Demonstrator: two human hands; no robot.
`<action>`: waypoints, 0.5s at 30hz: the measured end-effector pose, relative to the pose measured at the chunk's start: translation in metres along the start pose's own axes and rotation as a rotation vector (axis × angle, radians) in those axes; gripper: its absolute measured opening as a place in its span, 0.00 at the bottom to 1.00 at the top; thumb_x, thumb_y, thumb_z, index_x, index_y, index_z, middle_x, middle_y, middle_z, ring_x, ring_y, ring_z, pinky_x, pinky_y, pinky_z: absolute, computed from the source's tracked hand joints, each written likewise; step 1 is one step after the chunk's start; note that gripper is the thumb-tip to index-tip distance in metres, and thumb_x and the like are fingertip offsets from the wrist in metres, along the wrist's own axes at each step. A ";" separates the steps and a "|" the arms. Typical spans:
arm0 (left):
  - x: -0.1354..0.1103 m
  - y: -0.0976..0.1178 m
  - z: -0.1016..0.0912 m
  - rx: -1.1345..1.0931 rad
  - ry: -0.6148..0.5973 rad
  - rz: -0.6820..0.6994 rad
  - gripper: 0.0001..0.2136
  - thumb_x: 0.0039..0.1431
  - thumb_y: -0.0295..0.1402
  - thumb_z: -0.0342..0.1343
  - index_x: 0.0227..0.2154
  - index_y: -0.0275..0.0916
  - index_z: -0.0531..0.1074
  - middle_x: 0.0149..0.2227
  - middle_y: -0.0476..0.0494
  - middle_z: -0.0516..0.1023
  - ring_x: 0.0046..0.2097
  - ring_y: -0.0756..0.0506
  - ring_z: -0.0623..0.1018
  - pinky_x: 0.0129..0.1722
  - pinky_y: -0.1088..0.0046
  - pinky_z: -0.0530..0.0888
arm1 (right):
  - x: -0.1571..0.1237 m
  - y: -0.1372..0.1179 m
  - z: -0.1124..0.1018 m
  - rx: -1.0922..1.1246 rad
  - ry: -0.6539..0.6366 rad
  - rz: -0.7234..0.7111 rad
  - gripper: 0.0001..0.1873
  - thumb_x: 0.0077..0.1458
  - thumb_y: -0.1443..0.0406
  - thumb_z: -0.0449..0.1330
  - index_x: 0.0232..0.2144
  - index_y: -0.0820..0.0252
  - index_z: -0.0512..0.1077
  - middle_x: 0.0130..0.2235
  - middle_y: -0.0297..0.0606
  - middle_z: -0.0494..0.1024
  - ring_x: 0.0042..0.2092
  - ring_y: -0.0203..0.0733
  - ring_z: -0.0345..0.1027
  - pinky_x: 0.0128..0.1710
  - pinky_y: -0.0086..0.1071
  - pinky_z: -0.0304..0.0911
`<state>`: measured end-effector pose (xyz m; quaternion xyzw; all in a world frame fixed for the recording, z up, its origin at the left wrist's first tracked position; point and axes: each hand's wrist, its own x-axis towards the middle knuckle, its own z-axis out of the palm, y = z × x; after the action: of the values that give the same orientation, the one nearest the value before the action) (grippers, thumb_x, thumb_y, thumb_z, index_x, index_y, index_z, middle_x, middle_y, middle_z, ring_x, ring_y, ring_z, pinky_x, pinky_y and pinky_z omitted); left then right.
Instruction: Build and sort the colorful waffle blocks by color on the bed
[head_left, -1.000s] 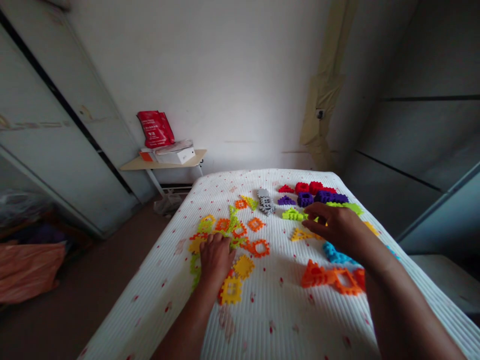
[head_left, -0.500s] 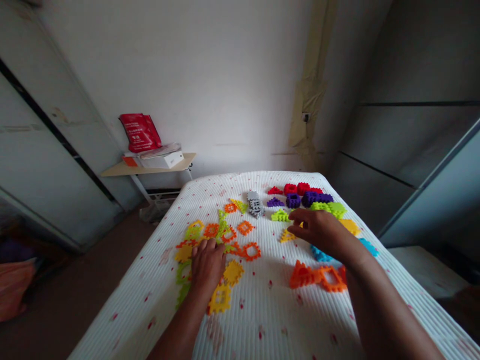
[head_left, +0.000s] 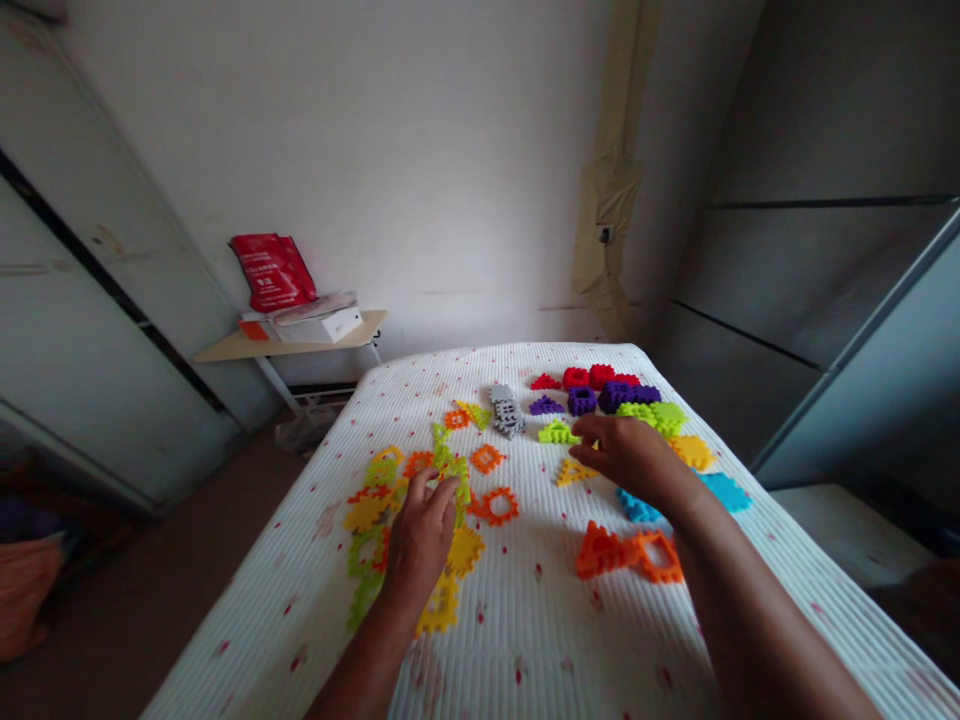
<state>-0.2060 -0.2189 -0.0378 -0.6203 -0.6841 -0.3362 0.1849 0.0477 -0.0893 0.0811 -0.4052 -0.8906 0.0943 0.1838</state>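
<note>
View: head camera, looking forward and down along the bed (head_left: 525, 640), which has a white ribbed cover flecked with red.

Left hand (head_left: 420, 535): above the left half of the bed, with its curled fingers (head_left: 429, 490) touching a lime-green interlocking plastic piece (head_left: 455, 487). I cannot tell whether they grip it.

Right hand (head_left: 626, 460): above the middle of the bed, loosely curved and holding nothing visible. Its fingertips are just beside a lime-green triangular piece (head_left: 559, 433) and a yellow triangular piece (head_left: 574, 472).

Left group: yellow, orange and lime-green pieces (head_left: 371, 510) lie flat on the left of the bed, around and below the left hand. They include an orange frame (head_left: 496, 505) and a yellow square piece (head_left: 465, 550).

Far group: a grey piece (head_left: 508, 411), red pieces (head_left: 577, 378) and purple pieces (head_left: 600, 398) lie near the bed's far edge.

Right group: blue pieces (head_left: 637, 505) and an orange chain of pieces (head_left: 628, 552) lie toward the bed's right edge.

Beyond the bed: a small counter (head_left: 289, 345) stands past its far-left corner, carrying a white box (head_left: 322, 325) and a red bag (head_left: 274, 272).
</note>
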 end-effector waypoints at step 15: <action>0.025 0.047 0.009 -1.108 -0.103 -0.795 0.16 0.49 0.44 0.56 0.35 0.36 0.67 0.20 0.51 0.71 0.21 0.50 0.71 0.22 0.76 0.68 | 0.008 -0.018 0.029 0.152 0.002 -0.146 0.07 0.49 0.71 0.58 0.32 0.59 0.74 0.26 0.33 0.75 0.26 0.32 0.65 0.27 0.26 0.53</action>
<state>-0.1631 -0.1947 -0.0166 -0.3403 -0.5948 -0.6492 -0.3300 0.0190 -0.0958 0.0621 -0.3241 -0.9078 0.1475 0.2215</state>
